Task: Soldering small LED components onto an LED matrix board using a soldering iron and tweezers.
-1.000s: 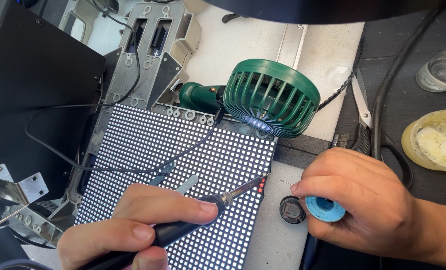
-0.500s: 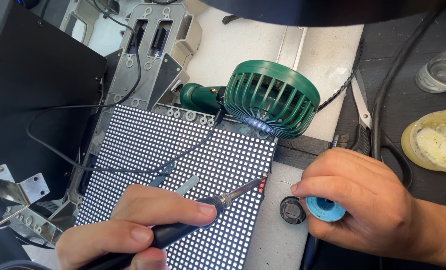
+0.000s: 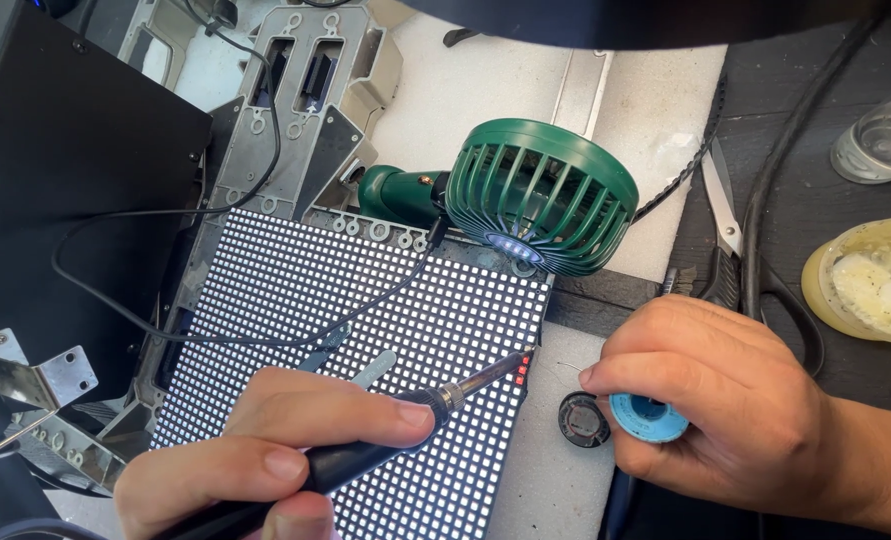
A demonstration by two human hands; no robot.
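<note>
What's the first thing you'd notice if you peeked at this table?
The green fan stands out first, lying at the top edge of a dotted LED panel in the middle. The left hand holds a soldering iron whose tip reaches some red lights at the panel's right edge. Beside it, the right hand holds a blue solder spool.

Looking steeply down from a head-worn camera, close over the table (image 3: 645, 60), facing forward past the left hand (image 3: 265, 450) and right hand (image 3: 725, 400). Framing a dotted LED panel (image 3: 365, 300) at centre and a green fan (image 3: 540, 195) beyond. Offering no second view.
</note>
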